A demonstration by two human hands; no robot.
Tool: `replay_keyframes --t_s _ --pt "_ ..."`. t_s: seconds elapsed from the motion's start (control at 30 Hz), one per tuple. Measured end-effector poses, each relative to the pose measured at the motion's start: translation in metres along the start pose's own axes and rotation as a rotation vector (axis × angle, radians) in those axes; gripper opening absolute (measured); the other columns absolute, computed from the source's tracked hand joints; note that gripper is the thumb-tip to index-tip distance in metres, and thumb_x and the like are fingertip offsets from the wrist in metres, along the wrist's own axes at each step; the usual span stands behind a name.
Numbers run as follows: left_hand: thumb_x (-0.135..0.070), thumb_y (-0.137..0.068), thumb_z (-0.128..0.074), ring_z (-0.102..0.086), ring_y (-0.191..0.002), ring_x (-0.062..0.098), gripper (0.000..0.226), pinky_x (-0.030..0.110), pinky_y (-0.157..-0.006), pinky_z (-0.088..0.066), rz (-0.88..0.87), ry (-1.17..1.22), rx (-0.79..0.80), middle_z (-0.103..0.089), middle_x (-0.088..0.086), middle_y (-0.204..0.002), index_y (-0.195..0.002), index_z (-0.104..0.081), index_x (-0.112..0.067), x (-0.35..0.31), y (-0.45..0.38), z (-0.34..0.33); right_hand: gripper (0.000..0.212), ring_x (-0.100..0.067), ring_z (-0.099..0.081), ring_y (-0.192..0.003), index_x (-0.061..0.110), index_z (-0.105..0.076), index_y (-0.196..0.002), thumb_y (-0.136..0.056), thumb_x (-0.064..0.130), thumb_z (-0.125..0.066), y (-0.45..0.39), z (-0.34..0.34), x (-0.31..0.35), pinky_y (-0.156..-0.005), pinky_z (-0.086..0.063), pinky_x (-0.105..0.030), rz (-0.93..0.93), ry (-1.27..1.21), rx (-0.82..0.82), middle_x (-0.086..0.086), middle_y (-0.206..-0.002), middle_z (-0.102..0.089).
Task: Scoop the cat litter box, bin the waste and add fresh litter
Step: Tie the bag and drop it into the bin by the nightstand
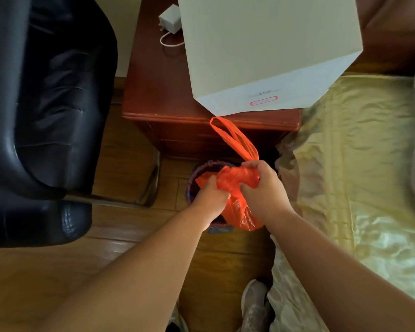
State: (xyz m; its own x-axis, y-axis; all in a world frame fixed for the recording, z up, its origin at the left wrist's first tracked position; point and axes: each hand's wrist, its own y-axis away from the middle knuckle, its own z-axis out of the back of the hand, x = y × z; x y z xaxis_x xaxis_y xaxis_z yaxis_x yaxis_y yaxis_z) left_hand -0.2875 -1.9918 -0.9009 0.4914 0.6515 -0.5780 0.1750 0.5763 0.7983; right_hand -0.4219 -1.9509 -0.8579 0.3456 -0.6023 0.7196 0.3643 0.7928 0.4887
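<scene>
— Head view shows both hands bunched on the orange plastic bag (235, 180), held over a small dark bin (197, 171) on the wooden floor (120, 168), just in front of the red-brown nightstand (153, 92). What worries you?

— The grip. The left hand (211, 190) has its fingers curled into the bag's left side; the right hand (259, 185) clenches the gathered neck, with the handle loops (233, 137) sticking up free. My guess is a knot is being tied. If the thin film tears under that pull, or the neck slips, waste could spill onto the floor or the yellow bedspread (369, 164) just to the right.

— Anything else?

— The bag hangs off-centre over the bin; dropped now, it might catch the rim and tip it.

— What can't you make out?

— The bag's contents, and whether it lines the bin or is merely held above it. Hands and bag cover most of the bin. No litter box, scoop or fresh litter is in view. The black chair (46, 116) and the white box (268, 49) on the nightstand are cut off by the frame.
</scene>
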Motion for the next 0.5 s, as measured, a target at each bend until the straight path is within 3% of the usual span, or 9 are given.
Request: replay_keyframes --t_s 0.07,0.2,0.33,0.4,0.5 --pt "-0.018 -0.092 -0.058 -0.06 -0.108 0.021 0.054 0.042 -0.095 -0.053 0.032 0.019 -0.061 -0.062 -0.001 -0.125 -0.141 -0.045 -0.037 0.005 -0.005 0.004 0.044 -0.003 -0.058 -0.095 0.038 -0.056 -0.122 -0.09 0.01 -0.067 -0.002 -0.006 -0.001 -0.065 -0.045 -0.014 -0.001 -0.011 0.013 0.009 -0.128 -0.054" --pt "-0.024 -0.093 -0.059 -0.065 -0.099 0.021 0.035 0.037 -0.085 -0.056 -0.011 -0.006 -0.247 -0.068 0.001 -0.114 -0.126 -0.058 -0.037 0.014 -0.016 0.019 0.036 -0.005 -0.06 -0.098 0.037 -0.058 -0.104 -0.086 0.008 -0.068 -0.008 -0.023 -0.001 -0.068 -0.044 -0.015 0.011 -0.058 0.061 0.009 -0.123 -0.057" --pt "-0.025 -0.09 -0.062 -0.065 -0.092 0.024 0.014 0.037 -0.086 -0.056 -0.002 -0.132 -0.252 -0.067 0.002 -0.099 -0.101 -0.062 -0.032 0.024 -0.019 0.034 0.031 -0.009 -0.058 -0.091 0.036 -0.056 -0.097 -0.086 0.01 -0.071 -0.014 -0.036 0.0 -0.064 -0.04 -0.015 0.014 -0.064 0.069 0.006 -0.116 -0.058" --pt "-0.027 -0.087 -0.061 -0.064 -0.099 0.028 0.028 0.039 -0.089 -0.056 -0.006 -0.355 -0.333 -0.064 0.006 -0.111 -0.115 -0.065 -0.028 0.032 -0.021 0.042 0.027 -0.011 -0.058 -0.097 0.036 -0.059 -0.101 -0.088 0.015 -0.069 -0.018 -0.041 -0.004 -0.07 -0.045 -0.02 0.023 0.026 0.079 0.009 -0.119 -0.057" --pt "-0.03 -0.083 -0.063 -0.062 -0.094 0.019 0.047 0.035 -0.084 -0.056 -0.069 -0.42 -0.313 -0.056 0.005 -0.124 -0.13 -0.062 -0.029 0.038 -0.015 0.044 0.031 -0.019 -0.061 -0.103 0.041 -0.064 -0.117 -0.092 0.022 -0.061 -0.023 -0.045 -0.013 -0.078 -0.057 -0.034 -0.063 0.181 0.09 0.008 -0.125 -0.059"
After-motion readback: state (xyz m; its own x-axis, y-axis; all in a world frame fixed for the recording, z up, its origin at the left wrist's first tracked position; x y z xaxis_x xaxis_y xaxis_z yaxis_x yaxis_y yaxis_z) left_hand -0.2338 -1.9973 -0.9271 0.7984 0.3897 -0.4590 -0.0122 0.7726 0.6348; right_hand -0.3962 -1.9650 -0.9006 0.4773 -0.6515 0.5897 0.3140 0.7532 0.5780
